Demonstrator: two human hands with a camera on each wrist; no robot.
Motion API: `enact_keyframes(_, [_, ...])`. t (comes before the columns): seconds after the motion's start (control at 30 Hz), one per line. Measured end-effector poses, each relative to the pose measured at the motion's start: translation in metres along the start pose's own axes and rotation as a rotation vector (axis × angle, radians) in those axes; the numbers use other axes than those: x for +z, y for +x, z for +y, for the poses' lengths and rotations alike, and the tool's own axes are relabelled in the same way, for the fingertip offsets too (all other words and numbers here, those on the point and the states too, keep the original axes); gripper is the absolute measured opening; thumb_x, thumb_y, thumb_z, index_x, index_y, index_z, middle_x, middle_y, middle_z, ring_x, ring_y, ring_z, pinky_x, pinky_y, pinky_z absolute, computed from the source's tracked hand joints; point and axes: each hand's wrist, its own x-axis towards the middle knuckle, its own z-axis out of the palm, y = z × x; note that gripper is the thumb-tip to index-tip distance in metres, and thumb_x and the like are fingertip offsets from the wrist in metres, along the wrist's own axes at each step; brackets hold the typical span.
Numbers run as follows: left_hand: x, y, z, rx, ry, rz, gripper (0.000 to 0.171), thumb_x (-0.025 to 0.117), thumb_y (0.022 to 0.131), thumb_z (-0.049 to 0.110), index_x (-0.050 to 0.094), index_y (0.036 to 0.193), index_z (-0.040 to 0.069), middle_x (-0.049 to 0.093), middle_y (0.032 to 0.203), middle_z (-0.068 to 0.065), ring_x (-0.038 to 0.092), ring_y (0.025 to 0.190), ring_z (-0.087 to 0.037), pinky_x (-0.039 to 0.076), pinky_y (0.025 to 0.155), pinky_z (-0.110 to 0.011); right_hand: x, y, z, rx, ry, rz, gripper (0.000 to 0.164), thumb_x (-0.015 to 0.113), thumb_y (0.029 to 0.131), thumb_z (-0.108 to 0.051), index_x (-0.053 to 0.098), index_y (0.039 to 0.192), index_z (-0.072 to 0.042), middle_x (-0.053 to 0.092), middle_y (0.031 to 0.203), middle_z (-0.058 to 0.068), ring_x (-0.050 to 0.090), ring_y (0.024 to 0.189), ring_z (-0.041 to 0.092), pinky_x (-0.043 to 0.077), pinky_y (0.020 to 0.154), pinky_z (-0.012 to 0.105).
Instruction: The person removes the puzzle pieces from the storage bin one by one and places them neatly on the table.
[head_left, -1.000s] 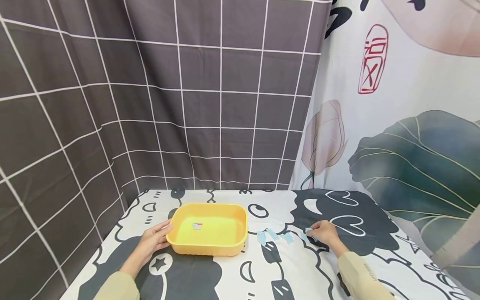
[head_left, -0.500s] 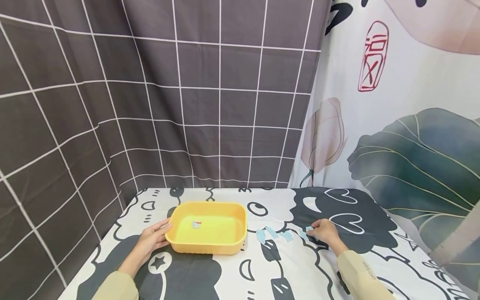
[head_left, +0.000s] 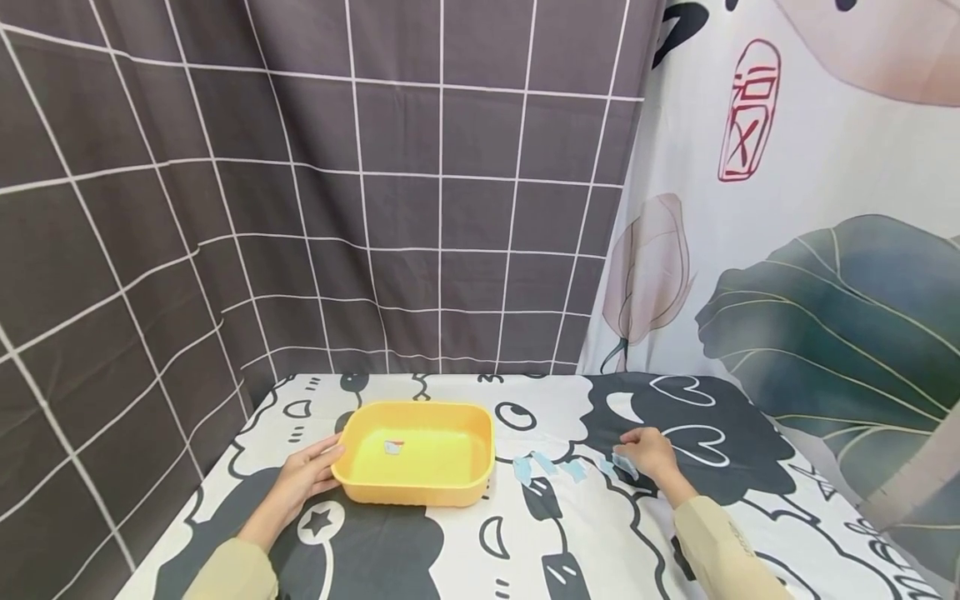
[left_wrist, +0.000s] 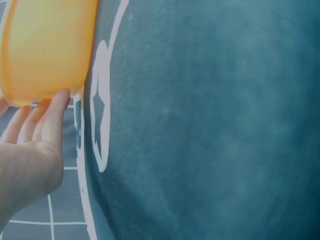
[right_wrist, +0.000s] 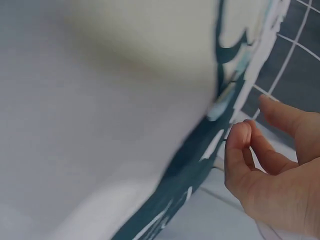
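Observation:
A yellow plastic basin (head_left: pixel 412 496) sits left of centre on the patterned cloth. My left hand (head_left: pixel 303 477) holds its left end. In the left wrist view, the fingers (left_wrist: pixel 37 122) lie against the basin's outer wall (left_wrist: pixel 50 60), and the thumb shows only at the frame's edge. Several light blue scraps (head_left: pixel 522 471) lie in a row right of the basin. Just above the rightmost scrap (head_left: pixel 624 465) is my right hand (head_left: pixel 651 456), its fingers loosely bent with nothing between them. A gap separates thumb and fingers (right_wrist: pixel 237 142) in the right wrist view.
A small whitish label with a red mark (head_left: pixel 393 448) shows on the basin's floor. The table cloth (head_left: pixel 457 550) carries black-and-white cartoon prints. Behind it hangs a dark grid curtain (head_left: pixel 480 208), and a white floral curtain (head_left: pixel 675 333) hangs at the right.
My right hand has let go of the rightmost light blue scrap and risen slightly off it, so more of the scrap shows. The left hand and the basin stay in place.

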Motion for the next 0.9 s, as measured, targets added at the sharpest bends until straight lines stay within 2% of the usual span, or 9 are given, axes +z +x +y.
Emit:
enact_keyframes(0.23, [-0.001,0.001,0.002,0.018,-0.010,-0.010,0.066,0.061,0.097,0.031,0.036,0.147,-0.005,0.062,0.131,-0.021,0.071,0.088,-0.006,0.061,0.078,-0.028,-0.001,0.007,-0.022,-0.018,0.040,0.014,0.026,0.065,0.086,-0.010,0.068,0.102,0.010,0.070,0.093,0.025,0.064,0.078,0.027,0.054,0.069,0.038])
enact_keyframes(0.37, [0.000,0.000,0.001,0.014,-0.006,-0.006,0.065,0.060,0.097,0.031,0.037,0.147,-0.004,0.062,0.131,-0.021,0.070,0.089,-0.007,0.061,0.078,-0.028,0.004,0.006,-0.037,-0.054,0.070,0.039,0.023,0.065,0.088,-0.010,0.069,0.100,0.009,0.071,0.092,0.023,0.065,0.078,0.028,0.053,0.073,0.041])
enact_keyframes(0.47, [0.001,-0.001,0.001,0.015,0.006,-0.009,0.064,0.059,0.098,0.030,0.037,0.147,-0.005,0.060,0.133,-0.023,0.071,0.092,-0.009,0.061,0.079,-0.029,0.010,0.004,-0.048,-0.090,0.108,0.043,0.021,0.064,0.088,-0.009,0.069,0.098,0.008,0.071,0.091,0.023,0.065,0.078,0.028,0.054,0.075,0.043])
enact_keyframes(0.7, [0.001,-0.001,0.000,0.019,0.016,0.006,0.062,0.059,0.098,0.029,0.037,0.146,-0.005,0.058,0.134,-0.026,0.072,0.095,-0.014,0.061,0.077,-0.028,0.031,0.006,-0.078,-0.104,0.165,0.020,0.020,0.065,0.088,-0.010,0.071,0.098,0.006,0.073,0.092,0.022,0.067,0.079,0.026,0.055,0.066,0.032])
enact_keyframes(0.9, [0.004,0.000,0.000,0.026,0.008,0.014,0.062,0.059,0.098,0.029,0.038,0.146,-0.005,0.057,0.135,-0.027,0.072,0.096,-0.016,0.062,0.078,-0.030,0.047,0.009,-0.099,-0.122,0.183,-0.001,0.017,0.066,0.087,-0.010,0.072,0.096,0.004,0.073,0.093,0.020,0.067,0.080,0.025,0.057,0.069,0.033])
